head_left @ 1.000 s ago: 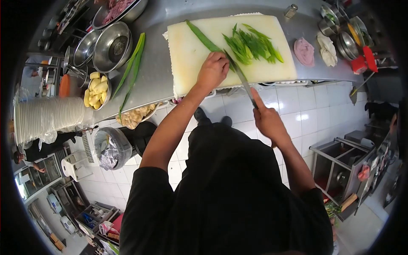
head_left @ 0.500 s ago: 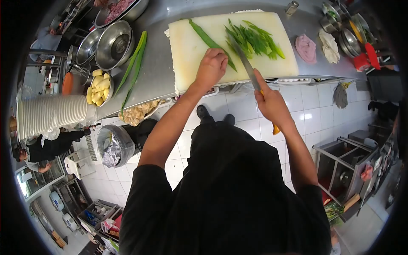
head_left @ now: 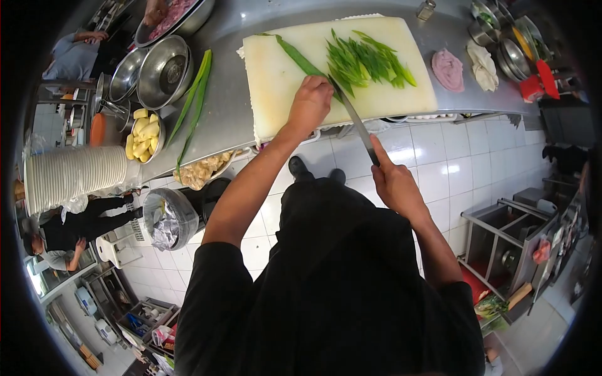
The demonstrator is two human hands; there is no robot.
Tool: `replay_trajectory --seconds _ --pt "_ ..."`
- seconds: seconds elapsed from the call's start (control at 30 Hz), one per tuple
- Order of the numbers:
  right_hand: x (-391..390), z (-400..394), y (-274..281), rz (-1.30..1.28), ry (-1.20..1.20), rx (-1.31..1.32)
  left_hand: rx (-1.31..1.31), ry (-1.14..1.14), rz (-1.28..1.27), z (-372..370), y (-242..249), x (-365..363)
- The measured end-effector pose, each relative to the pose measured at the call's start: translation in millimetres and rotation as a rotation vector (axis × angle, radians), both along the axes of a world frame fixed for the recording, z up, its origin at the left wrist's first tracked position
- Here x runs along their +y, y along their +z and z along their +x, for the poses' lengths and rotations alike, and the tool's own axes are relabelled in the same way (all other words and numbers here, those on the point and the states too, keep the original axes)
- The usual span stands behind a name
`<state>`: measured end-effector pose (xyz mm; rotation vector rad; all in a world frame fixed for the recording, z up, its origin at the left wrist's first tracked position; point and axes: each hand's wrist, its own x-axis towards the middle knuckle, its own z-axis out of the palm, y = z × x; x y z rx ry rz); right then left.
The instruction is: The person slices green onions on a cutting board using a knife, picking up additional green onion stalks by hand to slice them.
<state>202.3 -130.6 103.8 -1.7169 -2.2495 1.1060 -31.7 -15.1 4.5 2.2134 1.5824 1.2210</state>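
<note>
The right hand, nearest the body, is closed around the handle of a knife, forefinger stretched along its back, the blade slanting up onto the white cutting board. Beyond it, the left hand is curled, fingers together, pressing down a long green leaf where the blade meets it. Cut green strips lie just beyond, on the steel desk.

A single head-worn camera looks steeply down and forward over the person's own dark torso, through a wide fisheye lens with black corners. The white cutting board on the steel surface sits near the frame's top, the tiled floor below it.
</note>
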Motion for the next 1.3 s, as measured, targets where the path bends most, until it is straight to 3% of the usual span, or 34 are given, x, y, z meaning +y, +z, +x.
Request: replay_trajectory --seconds 0.57,0.67,0.9,1.07,1.3 --pt "6 -10 -12 -0.042 0.055 -0.116 0.008 -0.006 -0.02 -8 -3 9" --pt "7 3 -31 0.061 0.065 -0.028 0.003 -0.009 -0.034 -7 -3 6" --pt "58 -8 -25 0.218 0.047 -0.089 -0.034 0.025 0.022 12 -3 2" --pt "44 -6 1 0.142 0.065 -0.094 -0.094 0.026 -0.031 22 1 -12" --pt "21 -14 -6 0.131 0.06 -0.039 0.039 0.029 0.012 -6 3 14"
